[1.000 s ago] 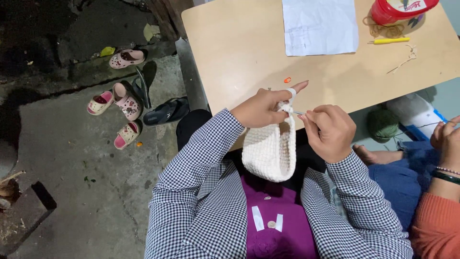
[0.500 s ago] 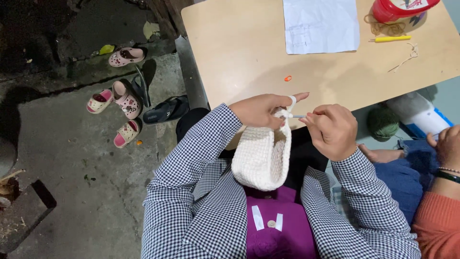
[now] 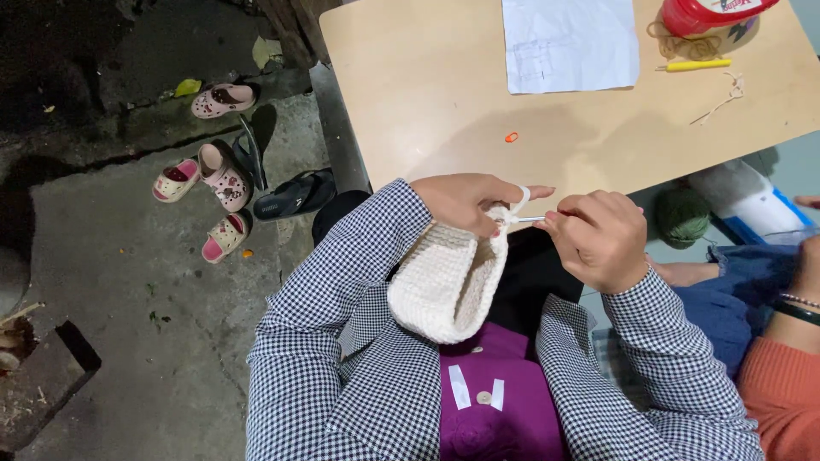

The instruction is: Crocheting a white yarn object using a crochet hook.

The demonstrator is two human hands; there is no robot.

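Outdoor or semi-open work area: rough concrete floor in dim light, with a light wooden bench set ahead of the seated person. Left hand holds the upper edge of a cream crocheted pouch, which hangs from that hand down over the lap, below the near edge of the bench; the fingers are pressed together on the fabric rim, index finger extended with a loop of cream yarn over it. Right hand is curled with its grip pinching a slim crochet hook, tip pointing at the rim beside the left fingers. Judgement on the step in hand: the stitch would go best with the yarn kept evenly taut over the raised index finger, the hook entered square into the next stitch on the rim, and the working edge pinched close to the hook so the fabric does not swing. On the bench: a white paper sheet, a red-lidded container at the far edge, a yellow pencil-like tool, a scrap of pale thread and a small orange marker. On the floor: pink sandals and dark slippers to the left. A green yarn ball lies under the bench, and another person's forearm shows at the right edge
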